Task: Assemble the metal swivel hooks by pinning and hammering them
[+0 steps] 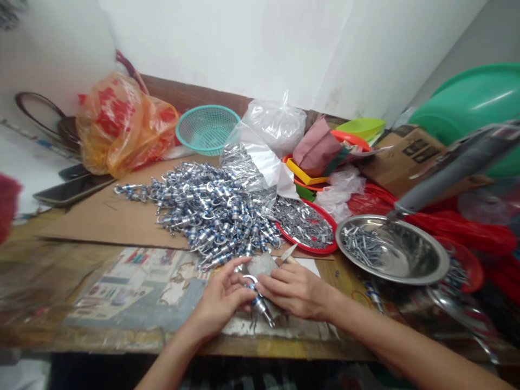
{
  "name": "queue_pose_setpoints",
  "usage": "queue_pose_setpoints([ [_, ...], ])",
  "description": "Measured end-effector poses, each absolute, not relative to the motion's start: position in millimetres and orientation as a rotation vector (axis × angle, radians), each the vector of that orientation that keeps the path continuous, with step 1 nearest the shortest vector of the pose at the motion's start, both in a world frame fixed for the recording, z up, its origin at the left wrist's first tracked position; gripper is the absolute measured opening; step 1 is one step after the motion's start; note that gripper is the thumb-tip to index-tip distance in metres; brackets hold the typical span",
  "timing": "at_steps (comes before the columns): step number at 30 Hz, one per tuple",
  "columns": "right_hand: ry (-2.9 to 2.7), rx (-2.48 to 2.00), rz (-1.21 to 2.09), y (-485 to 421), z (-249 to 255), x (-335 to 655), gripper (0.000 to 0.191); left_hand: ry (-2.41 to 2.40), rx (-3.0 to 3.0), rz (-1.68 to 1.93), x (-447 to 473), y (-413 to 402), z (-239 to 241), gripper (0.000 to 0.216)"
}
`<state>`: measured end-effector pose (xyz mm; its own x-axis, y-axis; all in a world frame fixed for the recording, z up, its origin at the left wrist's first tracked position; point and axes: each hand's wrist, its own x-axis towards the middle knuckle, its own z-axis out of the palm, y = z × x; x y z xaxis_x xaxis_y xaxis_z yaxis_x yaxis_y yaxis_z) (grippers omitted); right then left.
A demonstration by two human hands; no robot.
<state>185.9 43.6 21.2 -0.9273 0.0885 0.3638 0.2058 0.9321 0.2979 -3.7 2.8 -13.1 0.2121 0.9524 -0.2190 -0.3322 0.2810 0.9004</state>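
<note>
My left hand (223,295) is closed around a silver hook bolt (260,306) with blue bands; its curved hook points up and its shank tilts down to the right. Close against it, my right hand (298,290) has its fingers bent together, fingertips beside the hook; what they grip, if anything, is hidden. Behind the fingers is a grey block (262,265). A small pointed blade (287,253) with a brown part sticks up by the right hand; I cannot tell whether it is held. Just beyond lies a large pile of similar hook bolts (215,208).
A red tray (331,250) holds small metal pieces. Beside it stands a steel bowl (422,271) with pins, a grey-handled tool (447,173) slanting over it. Cardboard (89,222) lies under the pile. Behind are a turquoise basket (208,130) and an orange bag (122,127).
</note>
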Motion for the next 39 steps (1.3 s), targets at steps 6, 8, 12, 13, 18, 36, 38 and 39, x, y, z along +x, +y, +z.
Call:
queue_pose_setpoints([
  [6, -2.698, -0.302, -0.414, 37.0, 13.0, 189.6, 0.026, 0.942, 0.856, 1.058, -2.7, 2.0, -13.0, 0.057],
  [8, -2.687, -0.365, -0.357, 35.8, 10.6, 190.8, 0.028, 0.949, 0.862, 1.054, -3.0, 2.1, -12.1, 0.056],
  [12, -2.622, -0.456, -0.199, 33.2, 9.4, 191.4, 0.029, 0.959, 0.867, 1.052, -2.7, 0.8, -12.5, 0.057],
  [13, -2.607, -0.468, -0.161, 32.4, 9.5, 191.2, 0.029, 0.962, 0.866, 1.051, -2.2, 0.1, -12.9, 0.057],
  [18, -2.466, -0.524, 0.019, 26.7, 10.8, 186.5, 0.032, 0.982, 0.885, 1.075, -0.4, -2.5, -14.3, 0.059],
  [36, -2.482, -0.679, -0.565, 37.2, -29.6, 143.5, 0.033, 2.189, 1.607, 1.581, -151.9, 35.5, 67.9, 0.044],
  [38, -2.462, -0.614, -0.635, 43.0, -35.9, 144.3, 0.032, 2.452, 1.527, 1.615, -210.0, 46.0, 93.5, 0.042],
  [39, -2.443, -0.595, -0.652, 45.4, -40.8, 144.9, 0.031, 2.545, 1.517, 1.591, -234.0, 49.6, 103.2, 0.041],
])
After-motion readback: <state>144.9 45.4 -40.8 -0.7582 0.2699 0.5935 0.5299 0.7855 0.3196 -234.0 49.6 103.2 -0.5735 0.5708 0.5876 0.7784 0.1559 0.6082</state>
